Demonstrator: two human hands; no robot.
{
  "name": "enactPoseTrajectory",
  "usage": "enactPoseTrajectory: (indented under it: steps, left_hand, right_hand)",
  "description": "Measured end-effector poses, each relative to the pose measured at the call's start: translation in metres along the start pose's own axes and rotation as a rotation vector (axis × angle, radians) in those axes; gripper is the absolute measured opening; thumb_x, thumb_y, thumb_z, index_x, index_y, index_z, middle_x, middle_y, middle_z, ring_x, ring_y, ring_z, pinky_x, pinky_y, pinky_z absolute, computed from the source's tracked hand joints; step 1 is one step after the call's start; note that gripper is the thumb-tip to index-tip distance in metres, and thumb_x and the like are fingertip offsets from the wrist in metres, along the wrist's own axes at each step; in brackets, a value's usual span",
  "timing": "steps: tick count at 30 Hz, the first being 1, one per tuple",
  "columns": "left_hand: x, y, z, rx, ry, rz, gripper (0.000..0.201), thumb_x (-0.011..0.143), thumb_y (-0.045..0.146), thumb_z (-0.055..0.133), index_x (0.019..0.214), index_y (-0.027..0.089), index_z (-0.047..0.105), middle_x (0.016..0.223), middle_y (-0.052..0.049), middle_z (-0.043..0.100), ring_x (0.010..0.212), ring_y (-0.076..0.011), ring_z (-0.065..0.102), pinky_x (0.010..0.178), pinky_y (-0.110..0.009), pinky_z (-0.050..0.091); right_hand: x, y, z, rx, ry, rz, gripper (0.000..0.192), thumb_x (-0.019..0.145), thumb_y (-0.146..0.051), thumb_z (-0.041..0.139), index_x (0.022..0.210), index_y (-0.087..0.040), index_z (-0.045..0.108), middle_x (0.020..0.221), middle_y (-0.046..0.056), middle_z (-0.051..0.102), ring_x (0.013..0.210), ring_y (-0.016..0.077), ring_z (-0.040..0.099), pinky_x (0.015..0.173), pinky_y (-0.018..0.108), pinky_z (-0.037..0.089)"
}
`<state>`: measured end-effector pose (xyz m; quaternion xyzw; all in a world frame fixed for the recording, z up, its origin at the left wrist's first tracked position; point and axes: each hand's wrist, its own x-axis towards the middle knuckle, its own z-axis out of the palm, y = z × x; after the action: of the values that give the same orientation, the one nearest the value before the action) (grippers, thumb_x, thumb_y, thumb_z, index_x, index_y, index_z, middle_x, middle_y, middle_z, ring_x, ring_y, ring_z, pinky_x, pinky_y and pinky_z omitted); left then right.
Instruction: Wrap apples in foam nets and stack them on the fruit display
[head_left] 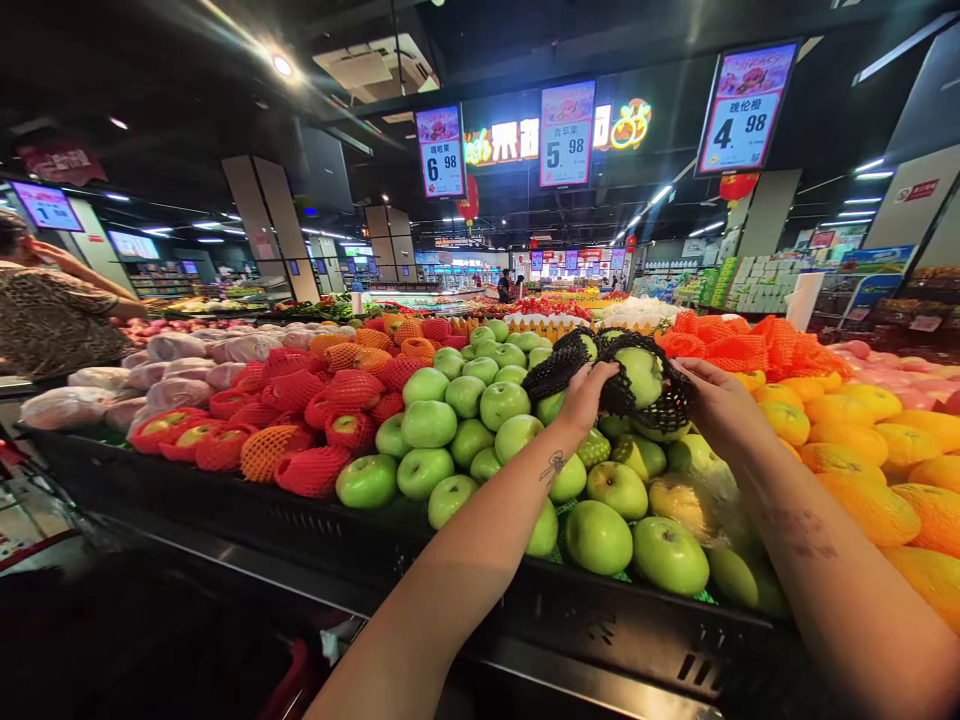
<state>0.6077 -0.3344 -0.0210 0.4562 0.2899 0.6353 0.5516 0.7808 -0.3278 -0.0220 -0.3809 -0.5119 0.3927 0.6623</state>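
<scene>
Both hands grip one green apple (642,372) in black foam netting (559,372) — left hand (586,395) and right hand (712,400) closed on the mesh — above the green apple pile (465,420), mid-display.

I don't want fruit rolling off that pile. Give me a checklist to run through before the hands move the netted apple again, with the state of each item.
1. Left hand grips the black net: ok.
2. Right hand grips the net's other side: ok.
3. Green apple sits inside the net: ok, partly covered.
4. Net fully closed round the apple: cannot tell.
5. Loose green apples below lie settled in the black crate: ok.
6. Right forearm clear of the oranges: ok, close beside them.
</scene>
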Motion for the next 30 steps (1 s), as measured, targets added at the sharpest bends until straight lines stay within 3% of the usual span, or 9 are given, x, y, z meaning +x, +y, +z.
enactPoseTrajectory:
  steps: [4, 8, 10, 12, 16, 20, 24, 27, 30]
  left_hand:
    - [0.003, -0.003, -0.002, 0.012, -0.013, 0.034, 0.023, 0.078, 0.042, 0.070, 0.084, 0.020, 0.064, 0.081, 0.003, 0.068, 0.091, -0.0181, 0.067, 0.082, -0.029, 0.056]
    - [0.004, -0.004, -0.003, 0.051, -0.011, 0.072, 0.026, 0.077, 0.042, 0.072, 0.087, 0.021, 0.062, 0.087, 0.001, 0.070, 0.096, -0.0201, 0.068, 0.091, -0.034, 0.055]
    - [0.005, -0.005, -0.003, 0.057, -0.017, 0.076, 0.025, 0.076, 0.039, 0.072, 0.089, 0.020, 0.061, 0.091, -0.001, 0.071, 0.097, -0.0205, 0.068, 0.094, -0.036, 0.054]
    - [0.005, -0.006, -0.003, 0.058, -0.049, 0.088, 0.026, 0.076, 0.036, 0.072, 0.093, 0.019, 0.062, 0.096, -0.003, 0.072, 0.097, -0.0205, 0.068, 0.096, -0.036, 0.053]
    - [0.005, -0.008, -0.001, 0.125, -0.139, 0.114, 0.029, 0.078, 0.036, 0.073, 0.100, 0.018, 0.063, 0.106, -0.007, 0.073, 0.099, -0.0215, 0.068, 0.096, -0.036, 0.053]
    - [-0.001, -0.002, -0.005, 0.508, -0.125, 0.331, 0.031, 0.091, 0.048, 0.062, 0.104, 0.020, 0.064, 0.109, -0.009, 0.072, 0.105, -0.0247, 0.067, 0.098, -0.038, 0.050]
    - [-0.009, 0.012, -0.012, 1.014, 0.228, 0.577, 0.025, 0.100, 0.034, 0.048, 0.114, 0.022, 0.064, 0.126, -0.013, 0.066, 0.122, -0.0279, 0.059, 0.109, -0.043, 0.042]
    - [-0.012, 0.016, -0.016, 1.396, 0.440, 0.362, 0.025, 0.093, 0.027, 0.053, 0.110, 0.019, 0.069, 0.138, -0.020, 0.058, 0.131, -0.0379, 0.053, 0.111, -0.054, 0.037]
    - [-0.012, 0.013, -0.019, 1.597, 0.382, 0.216, 0.033, 0.092, 0.030, 0.051, 0.112, 0.012, 0.071, 0.129, -0.025, 0.064, 0.124, -0.0399, 0.059, 0.113, -0.058, 0.033]
  right_hand:
    - [0.001, 0.002, 0.000, -0.110, 0.017, 0.045, 0.048, 0.044, -0.046, 0.094, 0.078, -0.023, 0.069, 0.068, -0.002, 0.069, 0.054, 0.0116, 0.055, 0.047, 0.023, 0.043]
    - [-0.006, -0.005, 0.007, -0.150, 0.079, -0.150, 0.052, 0.071, -0.071, 0.072, 0.101, -0.028, 0.070, 0.103, 0.003, 0.074, 0.084, 0.0179, 0.068, 0.062, 0.025, 0.052]
    - [-0.012, -0.010, 0.010, -0.185, -0.019, -0.239, 0.062, 0.079, -0.077, 0.060, 0.123, -0.034, 0.064, 0.126, 0.005, 0.069, 0.103, 0.0219, 0.069, 0.076, 0.031, 0.057]
    - [-0.017, -0.011, 0.013, -0.316, -0.193, -0.322, 0.081, 0.071, -0.072, 0.073, 0.141, -0.037, 0.051, 0.145, 0.006, 0.058, 0.119, 0.0275, 0.064, 0.089, 0.039, 0.057]
    - [-0.022, -0.007, 0.014, -0.568, -0.345, -0.452, 0.103, 0.054, -0.050, 0.094, 0.144, -0.031, 0.048, 0.150, 0.009, 0.053, 0.127, 0.0338, 0.058, 0.098, 0.046, 0.056]
    - [-0.019, -0.003, 0.014, -0.524, -0.132, -0.382, 0.093, 0.051, -0.050, 0.095, 0.132, -0.028, 0.054, 0.128, 0.008, 0.065, 0.109, 0.0307, 0.067, 0.095, 0.047, 0.057]
    - [-0.014, -0.001, 0.016, -0.302, 0.084, -0.270, 0.094, 0.052, -0.051, 0.094, 0.129, -0.027, 0.046, 0.121, 0.008, 0.066, 0.111, 0.0292, 0.067, 0.096, 0.044, 0.058]
    - [-0.011, 0.000, 0.014, -0.208, 0.131, -0.216, 0.089, 0.064, -0.055, 0.087, 0.134, -0.029, 0.038, 0.131, 0.009, 0.062, 0.119, 0.0296, 0.064, 0.101, 0.046, 0.056]
    - [-0.011, 0.001, 0.010, -0.375, 0.120, -0.390, 0.093, 0.072, -0.056, 0.082, 0.145, -0.029, 0.031, 0.146, 0.012, 0.050, 0.135, 0.0339, 0.052, 0.113, 0.052, 0.046]
